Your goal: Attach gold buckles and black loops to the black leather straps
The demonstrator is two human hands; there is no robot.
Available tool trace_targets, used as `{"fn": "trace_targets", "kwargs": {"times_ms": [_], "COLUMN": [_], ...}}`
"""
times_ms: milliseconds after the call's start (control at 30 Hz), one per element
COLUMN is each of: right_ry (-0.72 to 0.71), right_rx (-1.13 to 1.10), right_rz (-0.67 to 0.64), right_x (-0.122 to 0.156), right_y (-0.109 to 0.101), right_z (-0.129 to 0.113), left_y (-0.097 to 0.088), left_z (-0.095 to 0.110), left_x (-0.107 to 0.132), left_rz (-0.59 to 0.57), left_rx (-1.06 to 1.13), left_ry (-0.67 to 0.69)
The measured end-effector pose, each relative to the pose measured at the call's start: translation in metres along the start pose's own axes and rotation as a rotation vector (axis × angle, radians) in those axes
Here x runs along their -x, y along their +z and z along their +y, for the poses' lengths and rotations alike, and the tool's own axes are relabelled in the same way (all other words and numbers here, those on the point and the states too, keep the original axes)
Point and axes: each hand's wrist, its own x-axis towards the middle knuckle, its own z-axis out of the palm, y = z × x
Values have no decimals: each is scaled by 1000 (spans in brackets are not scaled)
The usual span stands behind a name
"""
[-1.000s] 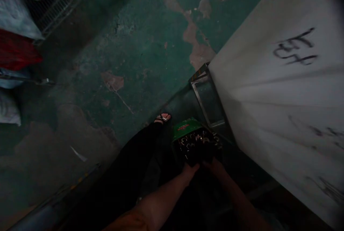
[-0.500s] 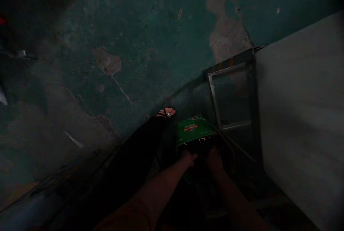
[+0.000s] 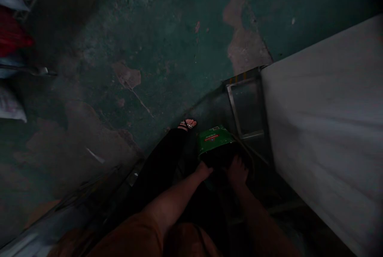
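A green box (image 3: 216,139) with red lettering stands by my foot, its dark opening facing me. My left hand (image 3: 205,171) is closed at the box's near left edge, fingers mostly hidden behind it and thumb pointing inward. Over the right side of the dark opening is my right hand (image 3: 237,170), its fingers stretched and slightly apart. I see nothing between them. Deep shadow hides the box's inside and the fingertips.
A metal frame (image 3: 234,107) stands just right of the box, beside a large pale panel or covered surface (image 3: 323,113). My sandalled foot (image 3: 188,124) is at the box's left. Worn green floor (image 3: 167,50) lies ahead. Red material (image 3: 13,34) and a white bag (image 3: 11,105) are far left.
The view has shifted left, bringing more of the red material and white bag in. My left hand has moved slightly left and up; the right hand's fingers look more spread.
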Motion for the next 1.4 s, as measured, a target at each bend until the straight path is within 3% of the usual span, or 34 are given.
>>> {"fn": "trace_targets", "kwargs": {"times_ms": [100, 200, 300, 367, 467, 567, 633, 733, 800, 867, 933, 1000, 1067, 1167, 1267, 1400], "right_ry": [-2, -24, -27, 7, 75, 173, 323, 648, 852, 1009, 1169, 1271, 1337, 1405, 1402, 1432], "right_rx": [-149, -281, -457, -598, -864, -1077, -1145, -1260, -1357, -1448, -1558, -1646, -1681, -1705, -1704, -1676], "right_rz": [-44, -63, -6, 72, 284, 616, 835, 1127, 1265, 1305, 1211, 1046, 965, 814, 722, 639], "right_x": [65, 137, 217, 271, 335, 378, 402, 443, 470, 495, 517, 532, 540, 536, 524, 517], "right_y": [-45, -98, -144, -164, -174, -161, -138, -83, -44, -9, 19, 42, 63, 85, 92, 93], "right_z": [5, 12, 22, 28, 44, 91, 142, 227, 280, 330, 379, 430, 479, 544, 590, 622], "left_y": [-30, -51, -47, -26, 27, 103, 165, 268, 338, 406, 467, 518, 556, 590, 608, 623], "left_z": [13, 45, 92, 121, 150, 163, 167, 167, 163, 155, 144, 128, 111, 90, 83, 92], "left_x": [71, 147, 226, 278, 347, 398, 422, 443, 452, 462, 473, 484, 492, 495, 491, 486], "left_rz": [4, 20, -10, -57, -194, -379, -500, -639, -599, -443, -294, -220, -76, 150, 226, 273], "left_rx": [-187, -378, -603, -780, -1063, -1276, -1298, -1295, -1314, -1332, -1346, -1371, -1414, -1544, -1646, -1722], "left_ry": [25, 87, 239, 393, 635, 819, 894, 968, 1002, 1053, 1145, 1203, 1288, 1340, 1372, 1376]}}
